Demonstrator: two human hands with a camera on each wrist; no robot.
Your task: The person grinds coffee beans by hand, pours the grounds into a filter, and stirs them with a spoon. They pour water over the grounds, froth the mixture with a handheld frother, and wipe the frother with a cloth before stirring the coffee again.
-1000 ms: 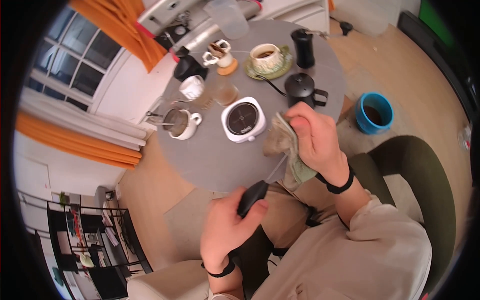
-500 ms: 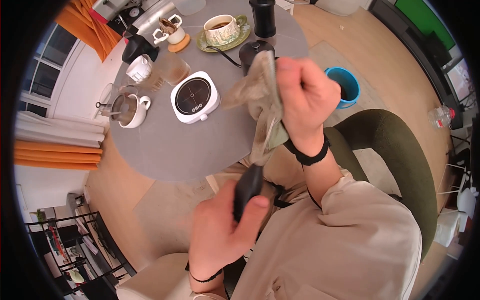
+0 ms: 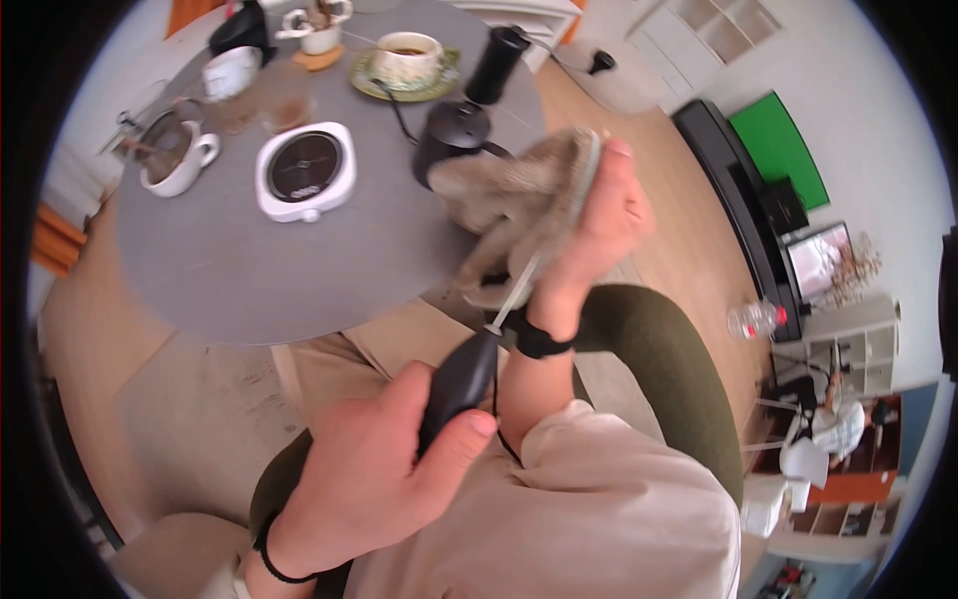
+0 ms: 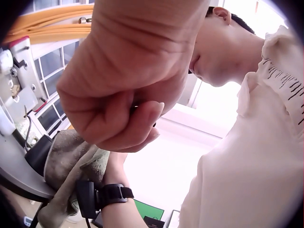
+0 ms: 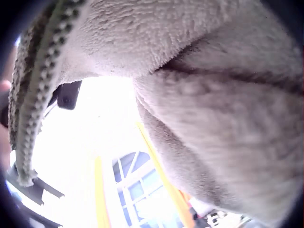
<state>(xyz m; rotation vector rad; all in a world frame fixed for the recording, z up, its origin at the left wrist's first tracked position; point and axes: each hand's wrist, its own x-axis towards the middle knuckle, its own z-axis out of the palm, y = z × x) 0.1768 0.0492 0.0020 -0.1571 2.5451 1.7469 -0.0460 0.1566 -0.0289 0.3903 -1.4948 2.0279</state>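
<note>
My left hand (image 3: 364, 464) grips the black handle of what looks like a milk frother (image 3: 459, 389), thumb along its side. Its thin metal shaft points up toward my right hand, and the far end is hidden at the cloth. In the left wrist view that hand's fingers (image 4: 128, 123) are curled. My right hand (image 3: 609, 220) is closed on a fuzzy beige-grey cloth (image 3: 509, 195), which hangs in folds over the table's near right side. The same cloth (image 5: 228, 114) fills most of the right wrist view, with its stitched edge at the left.
On the round grey table (image 3: 230, 270) stand a small white electric plate (image 3: 309, 172), a black gooseneck kettle (image 3: 454, 135), a black hand grinder (image 3: 496, 65), a cup on a green saucer (image 3: 407, 62) and a white mug with a strainer (image 3: 185, 165). A green chair (image 3: 669, 369) is at the right.
The head view has swung right, so the table sits further left. Both hands stay on the frother and cloth; more of the shaft shows now than half a second ago.
</note>
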